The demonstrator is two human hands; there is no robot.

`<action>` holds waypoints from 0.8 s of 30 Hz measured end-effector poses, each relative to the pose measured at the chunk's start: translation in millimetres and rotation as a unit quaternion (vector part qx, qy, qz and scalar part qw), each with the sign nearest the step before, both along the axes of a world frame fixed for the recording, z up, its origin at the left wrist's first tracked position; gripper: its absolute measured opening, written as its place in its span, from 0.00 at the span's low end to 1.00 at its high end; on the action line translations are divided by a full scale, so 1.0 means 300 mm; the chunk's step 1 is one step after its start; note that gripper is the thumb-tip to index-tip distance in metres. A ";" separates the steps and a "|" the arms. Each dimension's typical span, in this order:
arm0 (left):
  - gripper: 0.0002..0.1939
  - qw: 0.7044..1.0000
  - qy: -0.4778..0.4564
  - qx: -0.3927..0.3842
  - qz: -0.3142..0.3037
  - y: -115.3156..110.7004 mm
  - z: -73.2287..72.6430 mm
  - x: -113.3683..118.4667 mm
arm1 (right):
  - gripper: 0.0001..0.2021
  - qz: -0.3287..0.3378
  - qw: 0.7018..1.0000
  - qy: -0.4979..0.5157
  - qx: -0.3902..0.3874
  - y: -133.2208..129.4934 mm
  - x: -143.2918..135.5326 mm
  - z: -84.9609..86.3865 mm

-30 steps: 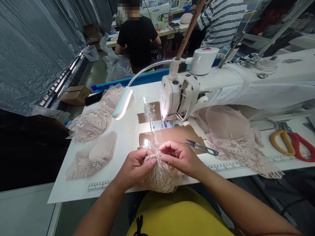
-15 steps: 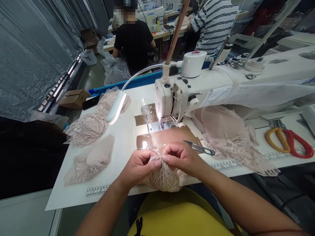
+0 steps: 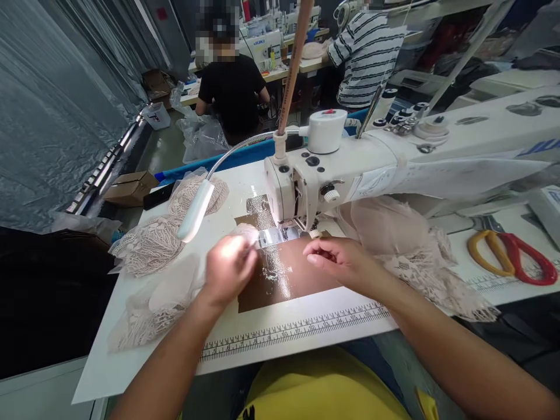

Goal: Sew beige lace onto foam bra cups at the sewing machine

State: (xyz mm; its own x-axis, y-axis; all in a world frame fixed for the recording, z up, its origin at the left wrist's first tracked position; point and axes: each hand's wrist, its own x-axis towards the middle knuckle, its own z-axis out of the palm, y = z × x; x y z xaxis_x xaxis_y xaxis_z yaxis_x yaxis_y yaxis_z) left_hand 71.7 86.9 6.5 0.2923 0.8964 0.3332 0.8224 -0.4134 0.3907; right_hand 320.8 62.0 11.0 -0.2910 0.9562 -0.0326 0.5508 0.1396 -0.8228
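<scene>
Lace piece (image 3: 245, 232), pale and blurred, shows just beyond the left hand (image 3: 228, 268), over the left end of the brown sheet (image 3: 284, 274) and well in from the near edge of the white table (image 3: 111, 370). The left hand's fingers bend inward towards the thumb and seem to touch it, but the blur hides the contact, so I cannot tell how tightly they close or whether they grip it.

The right hand (image 3: 343, 256) is above the right part of the same sheet. Its fingers curl loosely, leaving a small gap between thumb and forefinger; nothing shows between those tips, and the palm is hidden.

Beyond the hands, the head of a white sewing machine (image 3: 282, 189) stands over a bright metal plate (image 3: 270, 237), with a slim lamp (image 3: 196, 210) hanging to its left on a bent metal neck. Along the table's left edge lie three lace cups, the far one (image 3: 216, 198), the middle one (image 3: 149, 248) and the near one (image 3: 153, 318), the last partly sheer. A dark phone (image 3: 157, 196) lies beside the far one, by the far left corner. Printed ruler marks (image 3: 297, 333) run along the near edge. On the right lie a heap of pale fabric (image 3: 389, 227) with a lace border and scissors (image 3: 510, 251) with yellow and red handles.
</scene>
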 end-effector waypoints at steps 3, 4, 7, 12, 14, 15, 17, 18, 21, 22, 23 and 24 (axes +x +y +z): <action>0.11 0.983 0.178 -0.015 -0.036 0.031 -0.096 0.151 | 0.11 0.046 0.993 -0.099 0.054 0.035 -0.039 -0.005; 0.11 0.981 0.189 -0.020 -0.047 0.027 -0.118 0.190 | 0.12 0.060 0.988 -0.125 0.074 0.045 -0.054 -0.016; 0.10 0.978 0.193 -0.033 -0.069 -0.010 -0.128 0.238 | 0.13 0.095 0.969 -0.195 0.116 0.058 -0.090 -0.074; 0.12 0.973 0.086 -0.135 -0.168 -0.030 -0.059 0.154 | 0.10 0.108 0.922 -0.329 0.175 0.044 -0.124 -0.150; 0.12 0.969 0.027 -0.150 -0.195 -0.013 -0.062 0.120 | 0.11 0.103 0.913 -0.346 0.193 0.040 -0.128 -0.155; 0.12 0.971 0.014 -0.137 -0.196 -0.004 -0.075 0.109 | 0.12 0.098 0.911 -0.349 0.197 0.039 -0.129 -0.154; 0.13 0.979 0.019 -0.089 -0.185 0.014 -0.112 0.099 | 0.13 0.091 0.910 -0.352 0.198 0.041 -0.130 -0.154; 0.14 0.981 0.026 -0.066 -0.182 0.023 -0.133 0.098 | 0.13 0.086 0.910 -0.354 0.197 0.044 -0.131 -0.154; 0.15 0.981 0.033 -0.029 -0.189 0.049 -0.179 0.105 | 0.13 0.064 0.909 -0.365 0.189 0.052 -0.137 -0.152; 0.16 0.980 0.030 -0.024 -0.196 0.058 -0.187 0.109 | 0.13 0.055 0.909 -0.369 0.183 0.054 -0.139 -0.150; 0.16 0.979 0.029 -0.021 -0.202 0.068 -0.191 0.111 | 0.13 0.048 0.910 -0.373 0.175 0.057 -0.142 -0.146; 0.17 0.977 0.029 -0.019 -0.208 0.077 -0.193 0.114 | 0.14 0.041 0.911 -0.376 0.165 0.058 -0.145 -0.141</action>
